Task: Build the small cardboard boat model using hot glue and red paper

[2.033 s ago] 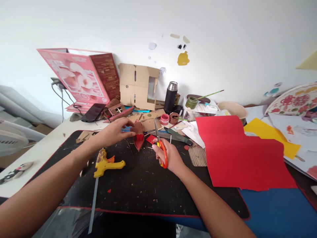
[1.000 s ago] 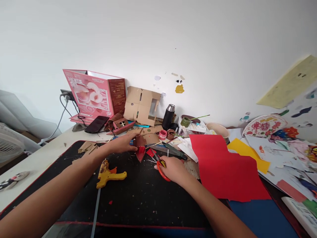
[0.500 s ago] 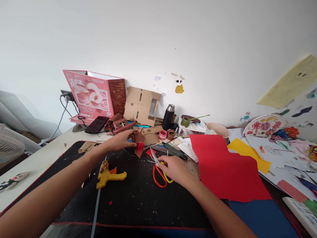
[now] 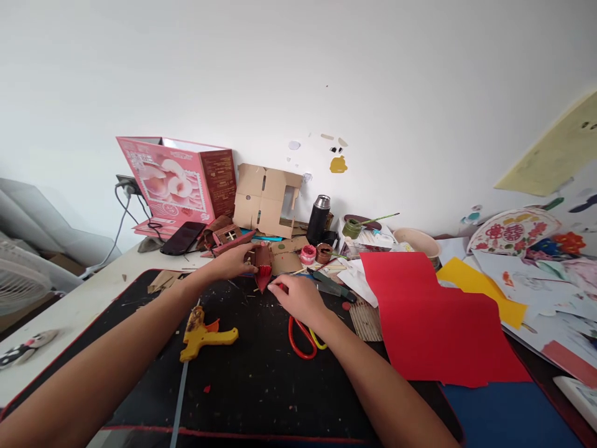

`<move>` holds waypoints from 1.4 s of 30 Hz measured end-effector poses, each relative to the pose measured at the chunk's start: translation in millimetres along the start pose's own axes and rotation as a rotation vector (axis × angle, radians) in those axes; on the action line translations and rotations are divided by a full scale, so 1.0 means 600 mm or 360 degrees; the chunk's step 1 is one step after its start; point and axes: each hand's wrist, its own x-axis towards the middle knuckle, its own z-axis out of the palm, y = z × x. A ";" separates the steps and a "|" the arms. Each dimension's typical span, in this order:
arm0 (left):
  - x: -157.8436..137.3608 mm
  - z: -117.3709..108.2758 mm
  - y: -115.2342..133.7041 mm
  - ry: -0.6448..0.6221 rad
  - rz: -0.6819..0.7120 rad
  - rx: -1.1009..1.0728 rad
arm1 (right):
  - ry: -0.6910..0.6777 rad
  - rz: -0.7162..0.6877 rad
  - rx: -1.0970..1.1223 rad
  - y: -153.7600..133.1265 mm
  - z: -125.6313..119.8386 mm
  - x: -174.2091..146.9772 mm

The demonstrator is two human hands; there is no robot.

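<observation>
My left hand (image 4: 236, 260) is closed on the side of a small brown model boat (image 4: 263, 256), whose pointed end faces me. Red pleated paper covers part of the boat near its tip. Just right of that tip, my right hand (image 4: 298, 297) is pinched on a small red paper piece (image 4: 282, 286), mostly hidden by the fingers. Scissors (image 4: 302, 339) with red and yellow handles lie on the black mat, their blades covered by my right hand. A yellow glue gun (image 4: 205, 336) rests left of them.
Red paper sheets (image 4: 433, 317) lie at the right. Behind the hands stand paint jars (image 4: 308, 254), a black thermos (image 4: 319, 219), cut cardboard (image 4: 265, 196) and a pink box (image 4: 172, 180). A knife (image 4: 333, 286) and corrugated card (image 4: 366, 320) lie right of the boat.
My right hand has left the scissors and moved left toward the boat's tip, now pinching the red paper piece. My left hand stays at the boat.
</observation>
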 end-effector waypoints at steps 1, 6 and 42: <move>0.001 0.000 -0.002 -0.0002 -0.0003 -0.0011 | 0.0037 0.0007 0.0031 0.003 0.006 0.006; 0.000 0.003 -0.007 -0.0027 -0.0008 -0.0087 | 0.0124 -0.0018 0.0184 0.034 0.032 0.011; 0.000 -0.032 -0.001 -0.0064 -0.0049 -0.0276 | 0.0385 -0.0074 0.0252 0.084 0.027 -0.001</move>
